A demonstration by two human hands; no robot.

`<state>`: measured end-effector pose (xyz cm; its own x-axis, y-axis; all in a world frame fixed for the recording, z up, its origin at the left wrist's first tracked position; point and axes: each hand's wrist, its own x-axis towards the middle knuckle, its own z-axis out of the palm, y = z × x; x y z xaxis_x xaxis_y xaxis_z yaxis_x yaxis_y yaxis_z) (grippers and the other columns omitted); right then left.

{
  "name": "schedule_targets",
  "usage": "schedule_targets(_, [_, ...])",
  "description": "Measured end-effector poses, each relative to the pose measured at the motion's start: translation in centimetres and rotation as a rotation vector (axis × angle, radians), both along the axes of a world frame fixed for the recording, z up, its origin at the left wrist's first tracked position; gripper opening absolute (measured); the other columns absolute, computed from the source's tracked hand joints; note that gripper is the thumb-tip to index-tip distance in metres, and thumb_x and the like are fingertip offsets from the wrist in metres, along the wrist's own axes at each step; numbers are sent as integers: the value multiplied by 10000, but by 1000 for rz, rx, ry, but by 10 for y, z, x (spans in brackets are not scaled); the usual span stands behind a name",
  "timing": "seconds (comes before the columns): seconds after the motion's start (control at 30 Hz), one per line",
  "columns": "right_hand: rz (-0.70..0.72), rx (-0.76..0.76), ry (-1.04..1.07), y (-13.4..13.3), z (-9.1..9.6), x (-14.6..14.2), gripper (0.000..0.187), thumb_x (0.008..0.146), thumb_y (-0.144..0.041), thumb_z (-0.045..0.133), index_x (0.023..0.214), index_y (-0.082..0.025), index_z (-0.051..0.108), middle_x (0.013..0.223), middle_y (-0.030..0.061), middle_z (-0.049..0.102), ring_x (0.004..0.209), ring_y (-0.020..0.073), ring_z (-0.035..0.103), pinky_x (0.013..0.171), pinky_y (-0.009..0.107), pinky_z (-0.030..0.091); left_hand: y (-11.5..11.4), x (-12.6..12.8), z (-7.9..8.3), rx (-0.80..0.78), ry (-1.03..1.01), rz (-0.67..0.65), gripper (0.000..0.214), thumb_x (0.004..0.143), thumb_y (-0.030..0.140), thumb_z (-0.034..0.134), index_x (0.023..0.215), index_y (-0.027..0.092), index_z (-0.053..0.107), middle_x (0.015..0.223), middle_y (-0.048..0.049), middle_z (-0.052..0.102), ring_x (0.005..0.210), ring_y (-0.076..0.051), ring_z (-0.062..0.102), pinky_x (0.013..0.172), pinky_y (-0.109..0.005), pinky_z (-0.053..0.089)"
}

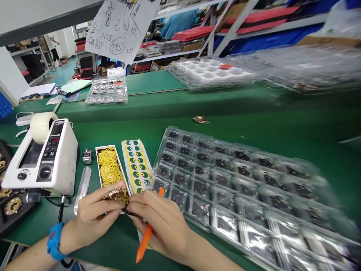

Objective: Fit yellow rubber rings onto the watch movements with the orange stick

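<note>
My left hand, with a blue band on its wrist, pinches a small gold-coloured metal part between thumb and fingers. My right hand is closed round an orange pointed stick, its tip slanting down to the left. Those right fingertips meet the left ones at the part, beside a small dark piece whose kind I cannot make out. Just behind the hands stands a white box of yellow rings. A sheet of yellow-and-green stickers lies right of it, partly covered by my right hand.
A large clear tray of dark parts fills the right side. At left are a white tape dispenser, a tally counter and a dark tray of gold parts. Another gold part lies farther back. Stacked trays stand behind.
</note>
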<state>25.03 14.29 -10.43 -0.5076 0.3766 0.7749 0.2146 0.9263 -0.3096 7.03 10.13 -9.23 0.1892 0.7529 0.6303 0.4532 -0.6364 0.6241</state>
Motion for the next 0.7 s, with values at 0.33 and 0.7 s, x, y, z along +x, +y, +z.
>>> schedule_targets(0.33, [85,-146,122,-1,9,0,132,894,-75,486,953,-172,552,764,56,675,669,144,637,564,228,507,-1,-2,-4,-213,-248,-64,223,816,92,658,916,255,774,1148,-90,722,1032,-246,699,875,-338,583])
schedule_targets(0.7, [-18,32,62,-7,9,3,140,889,-64,488,936,-142,594,748,78,695,600,148,612,509,245,463,0,-3,-7,-238,-231,-92,295,805,44,644,963,263,765,1173,-84,713,1091,-257,671,920,-363,564])
